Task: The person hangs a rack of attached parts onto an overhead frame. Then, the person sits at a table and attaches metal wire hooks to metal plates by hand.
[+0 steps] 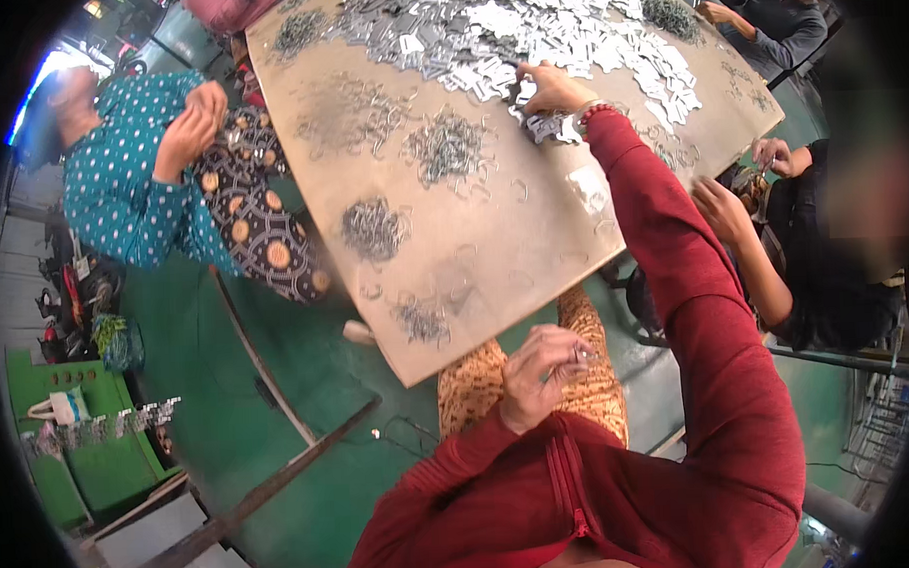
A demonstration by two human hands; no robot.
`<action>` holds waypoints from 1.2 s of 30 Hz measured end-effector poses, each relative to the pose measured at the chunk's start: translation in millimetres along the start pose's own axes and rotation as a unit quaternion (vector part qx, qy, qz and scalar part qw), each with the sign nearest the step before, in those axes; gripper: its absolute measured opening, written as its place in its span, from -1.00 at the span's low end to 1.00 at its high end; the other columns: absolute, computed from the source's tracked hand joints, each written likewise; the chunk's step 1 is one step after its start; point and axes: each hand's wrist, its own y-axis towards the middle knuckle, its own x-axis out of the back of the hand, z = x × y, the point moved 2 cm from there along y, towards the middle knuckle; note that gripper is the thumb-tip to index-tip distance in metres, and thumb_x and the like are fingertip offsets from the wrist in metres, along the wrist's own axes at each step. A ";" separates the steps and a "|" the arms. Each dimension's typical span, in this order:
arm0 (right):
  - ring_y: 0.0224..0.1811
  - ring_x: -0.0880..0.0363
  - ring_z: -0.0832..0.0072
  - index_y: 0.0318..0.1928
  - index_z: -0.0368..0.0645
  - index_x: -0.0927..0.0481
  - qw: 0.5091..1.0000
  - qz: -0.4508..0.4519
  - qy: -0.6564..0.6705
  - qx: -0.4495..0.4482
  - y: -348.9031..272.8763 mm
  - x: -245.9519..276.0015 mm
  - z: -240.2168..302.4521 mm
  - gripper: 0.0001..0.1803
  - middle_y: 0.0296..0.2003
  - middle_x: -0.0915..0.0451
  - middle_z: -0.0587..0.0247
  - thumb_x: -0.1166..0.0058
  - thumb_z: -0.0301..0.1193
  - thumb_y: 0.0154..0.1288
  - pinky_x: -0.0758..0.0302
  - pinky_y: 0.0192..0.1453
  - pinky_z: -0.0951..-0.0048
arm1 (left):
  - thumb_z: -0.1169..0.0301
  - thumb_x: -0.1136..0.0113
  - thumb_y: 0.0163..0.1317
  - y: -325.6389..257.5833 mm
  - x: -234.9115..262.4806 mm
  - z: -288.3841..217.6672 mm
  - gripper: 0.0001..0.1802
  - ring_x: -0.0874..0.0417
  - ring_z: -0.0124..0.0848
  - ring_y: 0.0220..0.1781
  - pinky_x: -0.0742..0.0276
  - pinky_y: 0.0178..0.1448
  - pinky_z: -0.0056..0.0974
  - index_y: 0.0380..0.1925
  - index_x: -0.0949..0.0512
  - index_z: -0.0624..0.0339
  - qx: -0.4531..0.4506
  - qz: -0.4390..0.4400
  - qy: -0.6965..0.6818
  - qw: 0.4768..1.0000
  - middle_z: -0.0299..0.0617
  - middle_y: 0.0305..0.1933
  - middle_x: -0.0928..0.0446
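Observation:
My left hand (540, 373) is held over my lap, near the table's front edge. Its fingers are pinched round a small shiny metal piece, whose exact kind I cannot make out. Stretched far forward, my right hand (560, 88) reaches the near edge of a large heap of flat metal plates (526, 26). Its thumb and forefinger are spread over a few of these plates, and nothing is plainly gripped. Several small piles of bent wire hooks (446, 149) lie left of the right hand, with a denser pile (372, 229) closer to me.
The tan tabletop (494, 273) has a corner near my knees. A person in a dotted teal shirt (130, 165) sits at the left, hands raised. Another in black (823, 241) is close on my right. More people sit at the far side. A metal bar (262, 501) crosses the floor.

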 end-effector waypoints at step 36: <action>-0.52 -0.57 0.54 -0.05 -0.38 -0.44 0.830 -0.144 0.539 0.002 -220.9 -33.8 56.9 -0.68 -0.45 -0.62 0.14 -0.08 -0.48 0.22 -0.54 -0.46 0.53 | 0.66 -0.20 0.02 -7.0 1.5 -3.6 -0.84 -0.60 -0.36 -0.29 -0.52 -0.23 -0.35 -0.39 -0.45 0.29 -0.003 -0.021 0.060 0.998 -0.12 -0.34 -0.56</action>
